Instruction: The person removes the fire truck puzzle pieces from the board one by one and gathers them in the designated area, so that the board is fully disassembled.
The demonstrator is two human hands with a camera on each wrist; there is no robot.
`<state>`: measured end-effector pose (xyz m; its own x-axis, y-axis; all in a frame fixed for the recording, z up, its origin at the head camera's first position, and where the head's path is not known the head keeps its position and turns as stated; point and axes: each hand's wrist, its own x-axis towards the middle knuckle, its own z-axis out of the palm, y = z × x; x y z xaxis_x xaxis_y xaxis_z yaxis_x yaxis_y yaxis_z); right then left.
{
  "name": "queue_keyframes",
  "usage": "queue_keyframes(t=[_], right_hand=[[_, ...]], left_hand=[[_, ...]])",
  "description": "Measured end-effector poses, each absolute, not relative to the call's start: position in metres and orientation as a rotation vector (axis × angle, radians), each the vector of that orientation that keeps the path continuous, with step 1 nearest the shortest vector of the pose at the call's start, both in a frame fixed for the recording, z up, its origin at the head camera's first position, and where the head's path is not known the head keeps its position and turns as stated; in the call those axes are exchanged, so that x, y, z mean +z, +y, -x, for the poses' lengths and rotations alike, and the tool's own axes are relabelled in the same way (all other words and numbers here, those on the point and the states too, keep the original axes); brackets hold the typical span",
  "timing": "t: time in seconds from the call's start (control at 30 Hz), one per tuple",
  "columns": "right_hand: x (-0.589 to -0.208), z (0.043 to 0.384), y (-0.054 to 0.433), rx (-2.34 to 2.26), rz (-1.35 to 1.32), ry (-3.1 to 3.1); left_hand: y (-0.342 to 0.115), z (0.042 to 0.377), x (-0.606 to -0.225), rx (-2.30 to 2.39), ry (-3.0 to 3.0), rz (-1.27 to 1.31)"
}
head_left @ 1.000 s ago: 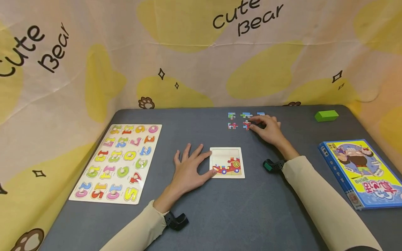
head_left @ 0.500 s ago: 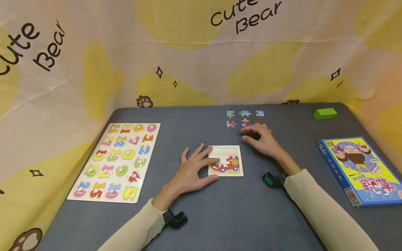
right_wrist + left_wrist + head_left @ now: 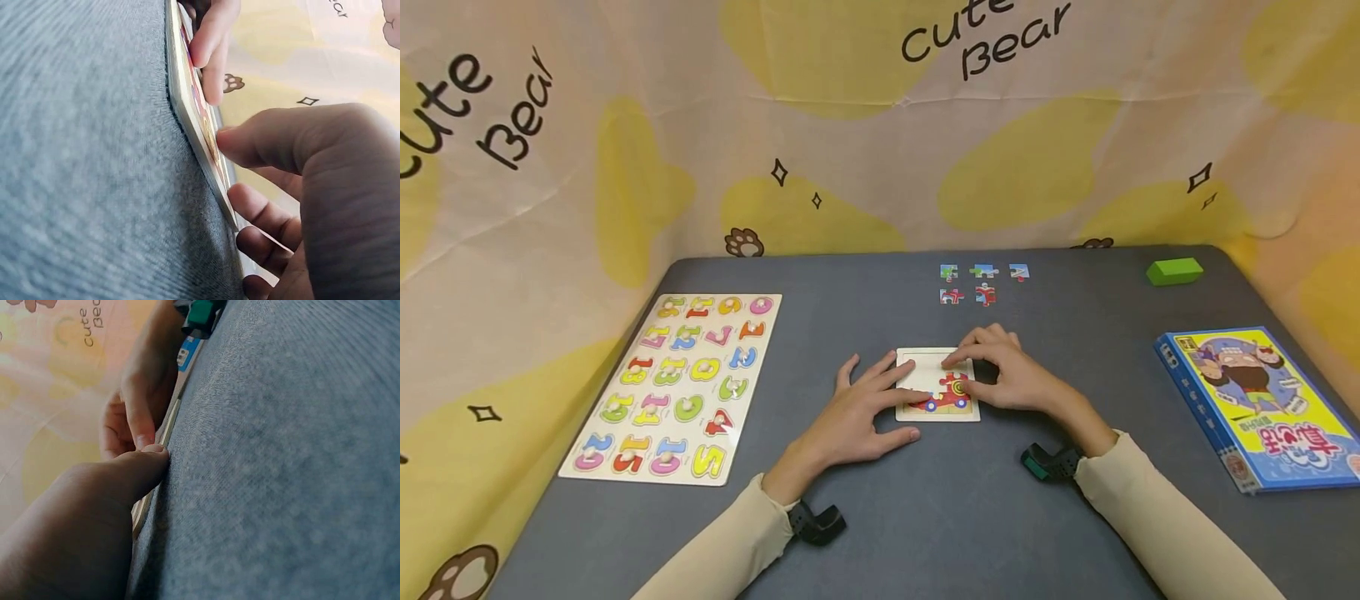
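- Spread fingers on one side, thumb and forefinger parted on the other: neither hand shows a piece pinched between its fingers.
- Far left, the number board (image 3: pixel 691 432) lies flat, well apart from the action.
- Next, the left hand (image 3: pixel 852 421) splays over the near side of the work, fingertips on the tray, and reaches further in than a second ago!
- Between the hands sits the puzzle tray (image 3: pixel 927 364), car pieces (image 3: pixel 955 403) filling its lower part, bare wood showing above.
- Beyond it, five loose pieces (image 3: pixel 986 294) wait in two rows, three over two.
- And the right hand (image 3: pixel 1011 375) has just dropped from beside them onto the tray! I judge the work has shifted to settling what's laid, with the picture unfinished.
- Off right, the green block (image 3: pixel 1175 272), then the blue box (image 3: pixel 1262 417), both untouched.
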<state>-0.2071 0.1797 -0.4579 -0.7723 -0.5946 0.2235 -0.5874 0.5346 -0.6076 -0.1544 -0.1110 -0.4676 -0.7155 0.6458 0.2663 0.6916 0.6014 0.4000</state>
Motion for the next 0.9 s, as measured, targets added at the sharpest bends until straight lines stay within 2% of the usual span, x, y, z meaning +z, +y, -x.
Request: queue_keyframes(t=[0.9], right_hand=[[-0.4539, 0.204, 0.1791, -1.049, 1.114, 2.685]], left_hand=[[-0.1099, 0.1544, -0.4683, -0.687, -2.764, 1.113]])
